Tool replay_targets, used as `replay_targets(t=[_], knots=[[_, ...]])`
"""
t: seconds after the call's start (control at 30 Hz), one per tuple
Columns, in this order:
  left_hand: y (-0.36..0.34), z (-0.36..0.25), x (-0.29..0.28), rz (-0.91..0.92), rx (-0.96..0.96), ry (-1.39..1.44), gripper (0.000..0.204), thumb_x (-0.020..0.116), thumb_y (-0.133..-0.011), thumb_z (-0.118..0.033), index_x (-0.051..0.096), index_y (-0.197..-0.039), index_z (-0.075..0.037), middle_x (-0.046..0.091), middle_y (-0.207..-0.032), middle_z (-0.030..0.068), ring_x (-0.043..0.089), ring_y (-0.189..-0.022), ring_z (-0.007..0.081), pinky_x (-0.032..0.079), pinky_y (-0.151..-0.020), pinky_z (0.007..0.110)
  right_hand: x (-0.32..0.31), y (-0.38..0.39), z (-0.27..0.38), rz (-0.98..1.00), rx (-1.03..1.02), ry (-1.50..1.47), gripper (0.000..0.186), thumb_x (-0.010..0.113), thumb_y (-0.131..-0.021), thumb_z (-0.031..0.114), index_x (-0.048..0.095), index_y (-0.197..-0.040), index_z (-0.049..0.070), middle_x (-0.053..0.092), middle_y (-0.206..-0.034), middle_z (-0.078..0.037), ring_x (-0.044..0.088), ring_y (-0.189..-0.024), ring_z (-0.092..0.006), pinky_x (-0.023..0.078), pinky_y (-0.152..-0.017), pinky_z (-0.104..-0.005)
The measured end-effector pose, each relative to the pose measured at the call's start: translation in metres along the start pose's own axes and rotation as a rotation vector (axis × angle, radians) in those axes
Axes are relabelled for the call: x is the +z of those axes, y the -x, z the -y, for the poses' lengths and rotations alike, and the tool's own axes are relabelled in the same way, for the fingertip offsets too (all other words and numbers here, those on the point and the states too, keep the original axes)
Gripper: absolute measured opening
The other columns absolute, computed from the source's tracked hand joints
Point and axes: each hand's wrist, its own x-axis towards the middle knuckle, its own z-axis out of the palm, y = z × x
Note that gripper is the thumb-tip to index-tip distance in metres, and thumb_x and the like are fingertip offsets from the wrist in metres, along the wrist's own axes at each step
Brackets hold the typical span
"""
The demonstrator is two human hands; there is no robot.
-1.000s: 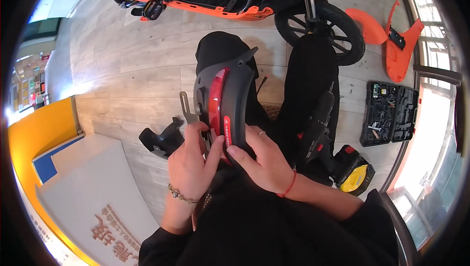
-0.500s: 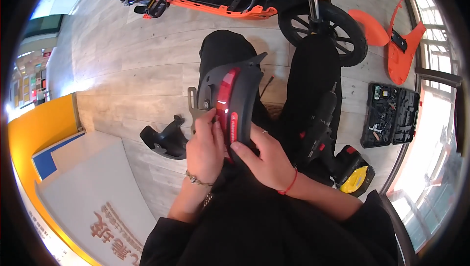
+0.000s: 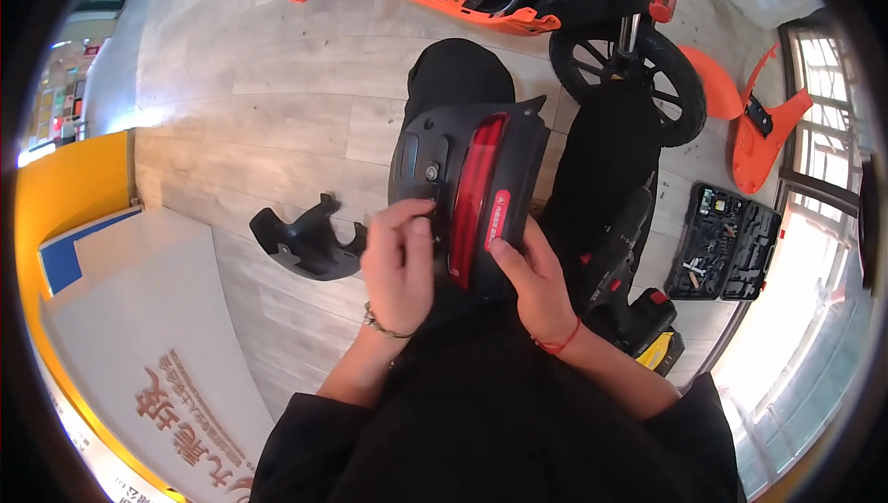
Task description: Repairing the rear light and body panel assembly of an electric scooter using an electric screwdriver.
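A black rear fender (image 3: 518, 165) with a long red lamp (image 3: 476, 188), a red sticker and a bolt (image 3: 432, 172) rests over my legs. My right hand (image 3: 535, 285) grips its right edge, thumb by the sticker. My left hand (image 3: 398, 272) is at the left side below the bolt, fingers curled and pinched; what is between them, if anything, is hidden. A black power drill (image 3: 615, 258) lies on my right leg, above a yellow-marked battery base. A black moulded part (image 3: 305, 248) lies on the floor left of my left hand.
An orange electric two-wheeler (image 3: 462, 5) with exposed frame and front wheel (image 3: 680, 86) stands ahead. Orange panels (image 3: 758, 151) and an open tool case (image 3: 703, 253) lie right, by windows (image 3: 823, 77). A white and yellow signboard (image 3: 139, 318) is at left.
The fender has shifted right and turned, showing more of its left face and bolt. My left hand has moved off the lamp toward that face. The slotted metal bracket no longer shows.
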Motion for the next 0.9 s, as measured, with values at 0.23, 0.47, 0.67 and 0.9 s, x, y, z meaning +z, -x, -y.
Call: replay_targets(t=[0.23,0.47,0.67,0.9], knots=[[-0.009,0.005,-0.038,-0.216,-0.288,0.470,0.010,0.049,-0.103,-0.011,0.055,-0.104,-0.004,0.041,-0.064,-0.0061,0.032,-0.051,0.0004,0.023,-0.045,0.020,0.005,-0.002,0.003,-0.028,0.038,-0.007,0.040,0.052,-0.102,0.014,0.046,-0.139,-0.002,0.056,-0.129,-0.004,0.050,-0.117,-0.0104,0.036,-0.105,-0.0271],[0.017,-0.002,-0.039,0.086,0.075,-0.323,0.019,0.071,-0.087,-0.004,0.065,-0.105,-0.007,0.056,-0.069,0.0018,0.049,-0.052,0.0107,0.040,-0.050,0.024,0.006,-0.002,0.007,-0.019,0.049,-0.033,0.039,0.052,-0.102,0.014,0.046,-0.138,-0.002,0.057,-0.126,-0.004,0.050,-0.115,-0.0095,0.038,-0.104,-0.0266],[0.008,0.004,-0.027,0.151,0.318,-0.628,0.020,0.077,-0.080,-0.005,0.068,-0.098,-0.007,0.062,-0.072,0.0067,0.058,-0.057,0.0228,0.047,-0.053,0.033,0.007,-0.002,0.006,-0.012,0.051,-0.057,0.039,0.052,-0.102,0.013,0.046,-0.138,-0.002,0.057,-0.126,-0.004,0.051,-0.114,-0.0091,0.038,-0.103,-0.0263],[0.004,0.004,-0.020,0.160,0.333,-0.613,0.020,0.076,-0.080,-0.004,0.064,-0.096,-0.006,0.055,-0.066,0.0028,0.053,-0.052,0.0168,0.042,-0.049,0.028,0.007,-0.007,-0.001,-0.081,0.097,-0.016,0.054,0.066,-0.094,0.020,0.044,-0.138,-0.003,0.059,-0.122,-0.004,0.054,-0.110,-0.0101,0.043,-0.098,-0.0277]])
